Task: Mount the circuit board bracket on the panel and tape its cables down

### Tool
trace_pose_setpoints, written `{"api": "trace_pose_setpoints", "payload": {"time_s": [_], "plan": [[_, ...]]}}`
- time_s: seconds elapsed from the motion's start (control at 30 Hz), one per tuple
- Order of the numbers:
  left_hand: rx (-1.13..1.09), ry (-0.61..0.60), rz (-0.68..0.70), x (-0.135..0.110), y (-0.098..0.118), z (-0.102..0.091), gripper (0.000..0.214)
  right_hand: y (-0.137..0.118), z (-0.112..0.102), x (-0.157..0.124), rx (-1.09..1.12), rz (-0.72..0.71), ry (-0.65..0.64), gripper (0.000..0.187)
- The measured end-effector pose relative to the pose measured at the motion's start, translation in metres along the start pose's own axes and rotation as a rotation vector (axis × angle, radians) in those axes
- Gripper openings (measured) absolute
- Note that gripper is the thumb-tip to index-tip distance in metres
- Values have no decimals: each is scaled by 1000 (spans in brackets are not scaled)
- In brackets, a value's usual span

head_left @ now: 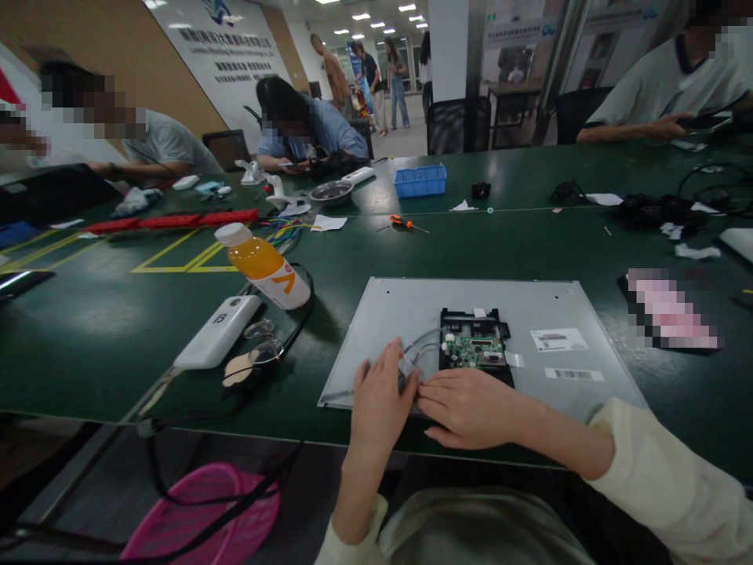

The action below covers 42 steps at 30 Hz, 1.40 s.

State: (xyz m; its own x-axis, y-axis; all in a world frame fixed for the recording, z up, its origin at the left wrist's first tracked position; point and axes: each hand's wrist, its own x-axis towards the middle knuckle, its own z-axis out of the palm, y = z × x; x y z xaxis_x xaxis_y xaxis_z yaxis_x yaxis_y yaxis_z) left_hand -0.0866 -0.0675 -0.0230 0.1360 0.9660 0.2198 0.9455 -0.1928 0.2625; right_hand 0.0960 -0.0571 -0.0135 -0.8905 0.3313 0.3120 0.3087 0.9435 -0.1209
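Observation:
A flat grey metal panel (pixel 405 306), like the back of a display, lies at the table's near edge. Near its middle sits a green circuit board (pixel 471 351) in a black plastic frame (pixel 445 320). Thin grey cables (pixel 424 339) run from the board toward my hands. My left hand (pixel 380 404) rests over the panel's front left part, its fingers curled round the grey cable bundle. Beside it, my right hand (pixel 467 408) has its fingertips pressed together, almost meeting the left; whatever they pinch is hidden. White labels (pixel 558 340) are stuck on the panel's right.
Left of the panel are an orange drink bottle (pixel 267 267), a white power bank (pixel 217 333) and glasses (pixel 264 351). Farther back are an orange screwdriver (pixel 403 223) and a blue basket (pixel 420 180). A phone (pixel 671 310) lies right. Other people sit across the table.

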Motion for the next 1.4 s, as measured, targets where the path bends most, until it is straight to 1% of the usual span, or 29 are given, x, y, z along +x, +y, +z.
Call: {"api": "trace_pose_setpoints", "payload": {"time_s": [0.1,0.23,0.3,0.4,0.47,0.53,0.57,0.6,0.67,0.7,0.77,0.87,0.93,1.0,1.17,1.27,1.4], "plan": [[-24,-2,0,0,-3,1,45,2,0,-1,29,-1,7,29],[-55,39,8,-1,-5,3,43,5,-3,-1,68,16,-6,25],[-62,57,15,-1,-4,2,41,6,-11,-2,88,36,-18,23],[-74,64,19,-2,-3,1,38,2,-35,-9,166,104,-8,23],[-78,74,27,-2,-2,0,31,-3,-53,-18,243,202,75,25],[-84,99,43,-2,-3,1,26,-9,-66,-33,295,360,236,27],[-92,113,55,-2,-3,1,25,-11,-68,-41,296,454,334,27],[-104,127,68,-3,-4,2,24,-11,-66,-50,280,548,435,26],[-141,158,90,-4,-4,3,23,-9,-56,-67,208,714,603,25],[-162,173,96,-4,-5,3,22,-7,-48,-75,165,781,659,25],[-205,218,98,-6,-5,2,19,-3,-30,-88,95,881,714,26],[-250,314,123,-8,-5,0,18,1,-11,-99,28,972,747,27],[-253,373,158,-10,-5,0,18,0,-5,-102,9,1002,759,26],[-238,395,184,-11,-4,0,20,-1,-3,-103,5,1011,760,26],[-106,302,247,-12,0,1,23,-2,-2,-104,44,1015,746,25],[-24,305,257,-13,3,1,18,-1,1,-106,60,1032,746,25],[20,308,246,-14,5,0,15,0,4,-108,80,1065,721,27]]}}
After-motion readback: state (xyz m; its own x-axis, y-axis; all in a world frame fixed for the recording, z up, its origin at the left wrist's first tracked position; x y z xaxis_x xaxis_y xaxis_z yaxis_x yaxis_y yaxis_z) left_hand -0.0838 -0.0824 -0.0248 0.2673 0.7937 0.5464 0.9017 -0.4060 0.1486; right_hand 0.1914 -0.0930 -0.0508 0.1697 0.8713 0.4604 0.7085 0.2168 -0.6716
